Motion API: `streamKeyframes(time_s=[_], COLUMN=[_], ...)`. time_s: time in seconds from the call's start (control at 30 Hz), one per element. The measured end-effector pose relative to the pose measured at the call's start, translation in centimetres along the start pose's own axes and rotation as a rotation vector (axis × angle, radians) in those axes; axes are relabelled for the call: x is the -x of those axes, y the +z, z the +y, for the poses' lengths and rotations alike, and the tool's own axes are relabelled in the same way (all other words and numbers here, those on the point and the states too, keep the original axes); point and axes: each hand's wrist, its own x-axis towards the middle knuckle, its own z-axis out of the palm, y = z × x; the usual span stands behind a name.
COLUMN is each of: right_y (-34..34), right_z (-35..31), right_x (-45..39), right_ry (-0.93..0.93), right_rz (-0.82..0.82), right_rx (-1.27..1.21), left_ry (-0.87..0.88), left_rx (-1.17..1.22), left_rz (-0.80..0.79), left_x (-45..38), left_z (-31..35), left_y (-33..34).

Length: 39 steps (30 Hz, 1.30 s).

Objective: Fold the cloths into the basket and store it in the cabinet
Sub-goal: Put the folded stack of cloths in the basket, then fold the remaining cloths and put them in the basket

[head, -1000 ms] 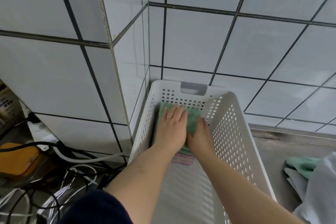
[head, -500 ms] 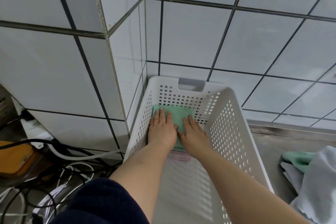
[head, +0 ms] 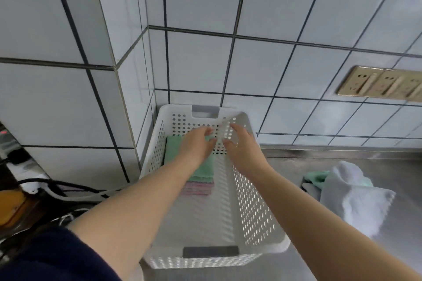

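Note:
A white perforated basket (head: 255, 210) stands on the steel counter in the tiled corner. Inside at its far end lies a folded green cloth (head: 174, 153) on top of a folded pink cloth (head: 198, 188). My left hand (head: 197, 143) hovers over the green cloth with loosely bent fingers and holds nothing. My right hand (head: 239, 146) is raised beside the basket's right wall, fingers relaxed, empty. Whether the left hand touches the cloth I cannot tell. A heap of unfolded cloths, white (head: 356, 198) over green (head: 316, 178), lies on the counter to the right.
Tiled walls close in behind and to the left of the basket. A row of gold wall sockets (head: 379, 83) is at the right. Black and white cables (head: 68, 191) and an orange object (head: 11, 205) crowd the lower left. Bare steel counter (head: 296, 162) lies between basket and cloth heap.
Both hands have lifted off the green cloth, where they were pressing flat. The right hand has moved right toward the basket wall. The view has pulled back and shows the whole basket.

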Motion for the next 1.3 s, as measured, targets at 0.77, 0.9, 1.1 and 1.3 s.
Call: streamKeyframes(time_s=[0.77, 0.9, 1.1, 1.3], right_y=[-17.5, -17.8, -18.0, -18.3], right_z=[11.5, 13.9, 17.4, 21.9], right_x=[24.5, 26.5, 27.9, 25.4], right_ry=[0.474, 0.510, 0.515, 0.504], right_rz=[0.323, 0.280, 0.202, 0.127], right_rx=[0.106, 0.123, 0.196, 0.190], left_ry=[0.331, 0.302, 0.244, 0.202], left_rx=[0.474, 0.431, 0.350, 0.323], left_rz=[-0.493, -0.558, -0.558, -0.530], left_x=[16.5, 17.2, 17.2, 16.0], left_z=[17.4, 16.6, 15.7, 14.9], left_y=[8.3, 11.4, 15.6, 19.4])
